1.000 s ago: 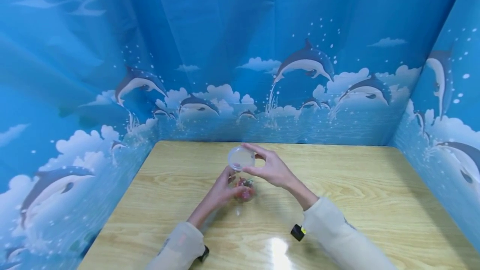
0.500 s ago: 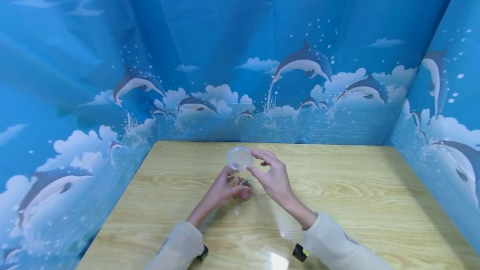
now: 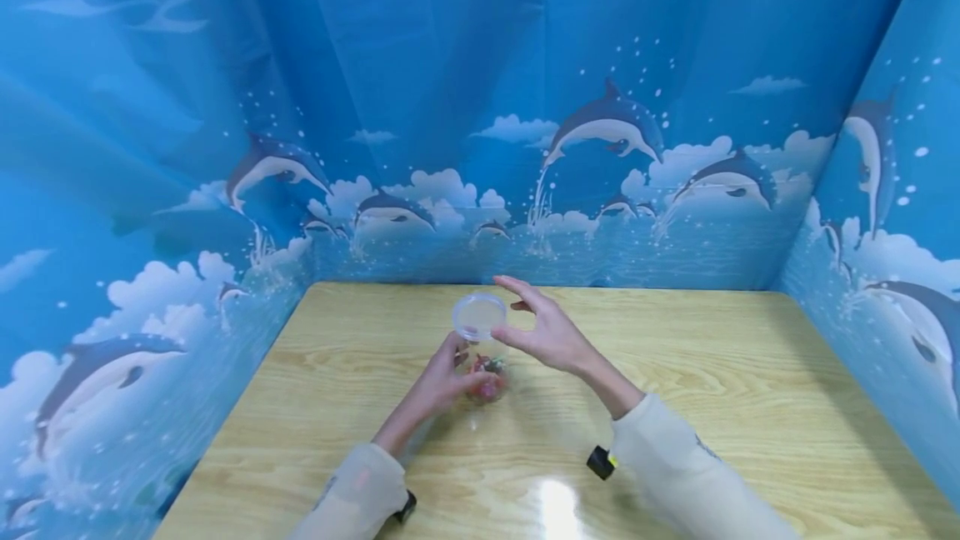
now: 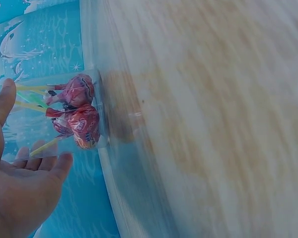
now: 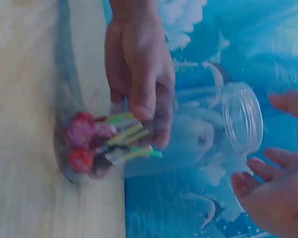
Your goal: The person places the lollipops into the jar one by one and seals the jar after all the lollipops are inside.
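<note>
A tall clear plastic jar stands upright on the table, with several wrapped lollipops at its bottom, red heads down and yellow and green sticks up. My left hand grips the jar low on its side, thumb across the front and fingers behind. Over the jar's ridged clear round top, my right hand is spread with thumb and fingers apart. Its thumb overlaps the near edge of the top in the head view, while the right wrist view shows the fingertips just off the rim.
The wood-grain table extends around both arms. Blue curtains printed with dolphins hang behind it and at both sides. A small black device sits at the right wrist by the pale sleeve.
My right hand's fingers gripped the top's right edge half a second ago; now they have spread and lifted off, the hand turned a little. My left hand stays on the jar.
</note>
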A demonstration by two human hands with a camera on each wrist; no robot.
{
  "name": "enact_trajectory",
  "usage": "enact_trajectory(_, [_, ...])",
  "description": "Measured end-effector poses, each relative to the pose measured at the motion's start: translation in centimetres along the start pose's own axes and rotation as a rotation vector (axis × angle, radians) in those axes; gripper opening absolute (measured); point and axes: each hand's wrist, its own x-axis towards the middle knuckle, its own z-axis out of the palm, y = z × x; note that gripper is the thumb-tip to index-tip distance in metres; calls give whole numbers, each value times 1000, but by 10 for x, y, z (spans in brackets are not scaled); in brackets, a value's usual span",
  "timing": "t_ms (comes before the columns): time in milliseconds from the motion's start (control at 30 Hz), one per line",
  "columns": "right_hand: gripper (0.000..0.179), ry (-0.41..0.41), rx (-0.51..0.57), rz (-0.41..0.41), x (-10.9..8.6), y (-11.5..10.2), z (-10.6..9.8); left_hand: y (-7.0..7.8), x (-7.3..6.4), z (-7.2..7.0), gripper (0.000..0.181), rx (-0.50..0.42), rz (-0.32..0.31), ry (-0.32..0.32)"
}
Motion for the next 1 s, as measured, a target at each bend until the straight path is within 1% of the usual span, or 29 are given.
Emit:
enact_trajectory(67, [75, -94, 26, -1, 4, 3, -3, 1, 0, -1, 73, 0, -4, -9])
enact_trajectory(100, [76, -126, 38, 4, 5, 5, -4, 1, 0, -1, 74, -2, -3, -15])
enact_trajectory(167, [76, -161, 59, 1, 7, 9, -3, 2, 0, -1, 74, -7, 0, -26])
enact_trajectory(233, [75, -157, 71, -1, 6, 12, 0, 3, 0, -1, 74, -11, 3, -29])
enact_trajectory(333, [73, -98, 81, 14, 4, 12, 6, 3, 0, 0, 73, -5, 5, -26])
enact_trajectory(400, [73, -25, 86, 35, 2, 10, 12, 3, 0, 0, 74, 3, 1, -20])
enact_trajectory(467, [73, 70, 81, 43, 0, 7, 19, 3, -1, 0, 74, 5, -4, -8])
enact_trajectory(533, [73, 175, 52, 28, -3, 3, 28, 3, -2, 0, 74, 4, -10, 2])
enact_trajectory(600, [73, 278, -5, -1, -5, -1, 36, 3, -2, 0, 74, 9, -5, 11])
enact_trajectory(700, [75, 382, -83, -33, -8, -4, 45, 3, -3, 1, 72, 17, 10, 17])
enact_trajectory(767, [76, 407, -108, -32, -9, -5, 47, 3, -3, 1, 71, 22, 20, 16])
enact_trajectory(833, [76, 393, -100, -12, -9, -5, 46, 3, -3, 1, 69, 32, 32, 15])
enact_trajectory(933, [74, 334, -45, 25, -7, -5, 38, 4, -3, 1, 70, 43, 21, 14])
enact_trajectory(1000, [71, 273, -7, 51, -5, -5, 31, 4, -3, 1, 69, 50, 16, 17])
